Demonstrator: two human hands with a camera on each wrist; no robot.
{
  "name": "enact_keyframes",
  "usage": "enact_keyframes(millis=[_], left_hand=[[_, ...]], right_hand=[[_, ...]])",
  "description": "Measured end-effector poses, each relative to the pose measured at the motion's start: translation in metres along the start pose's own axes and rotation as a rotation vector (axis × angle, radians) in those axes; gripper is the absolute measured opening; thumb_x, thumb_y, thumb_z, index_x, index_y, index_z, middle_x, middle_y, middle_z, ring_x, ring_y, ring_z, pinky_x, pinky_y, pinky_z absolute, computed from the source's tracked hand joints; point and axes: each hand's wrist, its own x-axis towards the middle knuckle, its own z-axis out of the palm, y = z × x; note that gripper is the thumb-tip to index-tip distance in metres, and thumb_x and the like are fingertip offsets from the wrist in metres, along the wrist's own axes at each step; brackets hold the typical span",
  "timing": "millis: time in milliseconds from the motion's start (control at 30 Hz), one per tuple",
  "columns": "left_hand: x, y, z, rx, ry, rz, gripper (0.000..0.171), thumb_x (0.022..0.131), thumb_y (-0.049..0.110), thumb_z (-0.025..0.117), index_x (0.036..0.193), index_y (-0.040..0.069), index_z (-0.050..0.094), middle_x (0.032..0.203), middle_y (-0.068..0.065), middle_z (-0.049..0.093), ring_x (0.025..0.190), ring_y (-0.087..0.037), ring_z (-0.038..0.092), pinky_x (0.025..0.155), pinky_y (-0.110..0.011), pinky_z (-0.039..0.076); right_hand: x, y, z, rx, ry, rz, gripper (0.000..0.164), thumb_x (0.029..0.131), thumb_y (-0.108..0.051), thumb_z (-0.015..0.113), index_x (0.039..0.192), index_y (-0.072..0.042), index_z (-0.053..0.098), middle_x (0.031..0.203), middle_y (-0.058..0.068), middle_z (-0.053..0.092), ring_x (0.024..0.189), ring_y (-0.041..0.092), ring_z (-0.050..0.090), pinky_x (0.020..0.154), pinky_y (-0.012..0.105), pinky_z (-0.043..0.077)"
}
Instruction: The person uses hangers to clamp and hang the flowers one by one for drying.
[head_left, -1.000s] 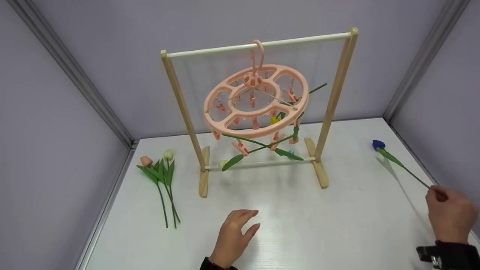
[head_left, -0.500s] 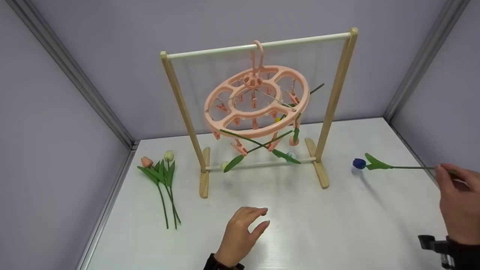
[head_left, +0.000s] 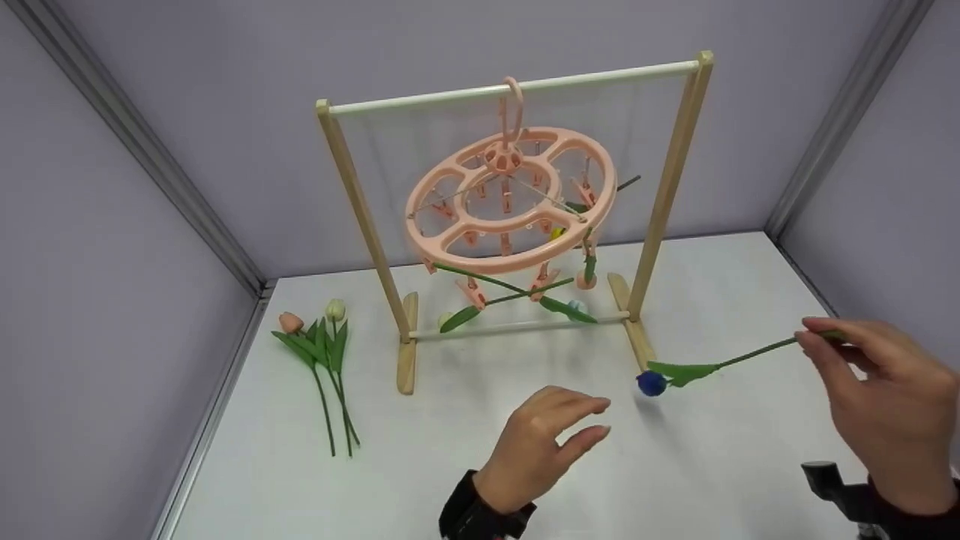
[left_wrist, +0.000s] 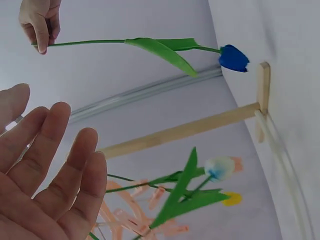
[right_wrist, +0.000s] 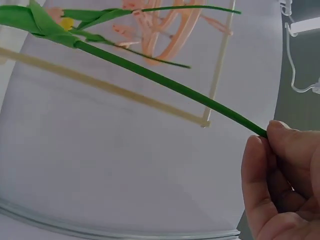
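Observation:
A blue tulip [head_left: 652, 383] on a green stem hangs above the table, bloom pointing left and lower than the stem's end. My right hand [head_left: 889, 401] pinches that stem near its end between thumb and fingertips, as the right wrist view also shows. My left hand [head_left: 536, 450] is held over the table left of the bloom, thumb and fingers apart with nothing between them. Behind both hands a round pink clip hanger [head_left: 510, 202] hangs by its hook. Several green-stemmed tulips are clipped to it; a white-and-blue bloom [left_wrist: 218, 168] and a yellow bloom [left_wrist: 232, 199] show in the left wrist view.
The hanger's hook sits on the white top bar [head_left: 600, 78] of a wooden stand [head_left: 673, 176]. At the left of the white table [head_left: 247, 450] lie several loose tulips, among them an orange bloom [head_left: 291, 322] and a white bloom [head_left: 335, 309]. Grey walls enclose the table.
My right hand has lifted the blue tulip and brought it left, its bloom swinging from pointing away to pointing left. My left hand has moved right. The hanger has swayed slightly.

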Motion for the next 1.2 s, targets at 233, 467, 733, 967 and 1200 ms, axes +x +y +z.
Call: enact_keyframes(millis=[233,467,733,967,1200], left_hand=[[0.028,0.012,0.0,-0.109,-0.039,0.011,0.033,0.097,0.033,0.056,0.124,0.016,0.064,0.106,0.003,0.074,0.103,-0.005,0.066,0.091,-0.014,0.049],[0.05,0.016,-0.002,-0.171,-0.047,-0.041,0.035,0.096,0.034,0.057,0.125,0.015,0.064,0.111,0.001,0.072,0.108,-0.009,0.064,0.095,-0.018,0.05],[0.051,0.017,-0.006,-0.126,-0.039,-0.032,0.03,0.095,0.033,0.058,0.114,0.015,0.071,0.105,0.003,0.074,0.101,-0.008,0.066,0.09,-0.015,0.05],[0.046,0.016,-0.012,-0.179,0.023,-0.09,0.025,0.091,0.033,0.063,0.102,0.014,0.074,0.09,0.001,0.074,0.083,-0.006,0.065,0.073,-0.012,0.05],[0.044,0.014,-0.021,-0.225,0.132,-0.172,0.02,0.087,0.032,0.07,0.094,0.014,0.074,0.086,-0.001,0.072,0.078,-0.006,0.065,0.073,-0.016,0.053]], right_hand=[[0.006,-0.035,0.019,0.128,-0.101,-0.054,0.024,0.069,0.023,0.072,0.09,0.013,0.072,0.092,-0.015,0.071,0.082,-0.007,0.066,0.077,0.003,0.05],[0.011,-0.053,0.044,0.241,-0.231,-0.057,0.035,0.066,0.027,0.07,0.097,0.011,0.071,0.093,-0.009,0.073,0.082,-0.002,0.068,0.076,0.008,0.053],[0.008,-0.069,0.064,0.319,-0.354,-0.054,0.038,0.071,0.024,0.069,0.102,0.004,0.072,0.096,-0.001,0.074,0.085,0.003,0.069,0.074,0.01,0.055],[-0.001,-0.066,0.076,0.318,-0.322,-0.012,0.034,0.073,0.019,0.071,0.102,0.001,0.073,0.096,-0.002,0.074,0.085,0.002,0.069,0.075,0.012,0.055],[-0.038,-0.048,0.089,0.161,-0.32,0.057,0.028,0.075,0.007,0.076,0.095,-0.013,0.077,0.085,0.003,0.074,0.08,-0.003,0.066,0.071,0.006,0.05]])
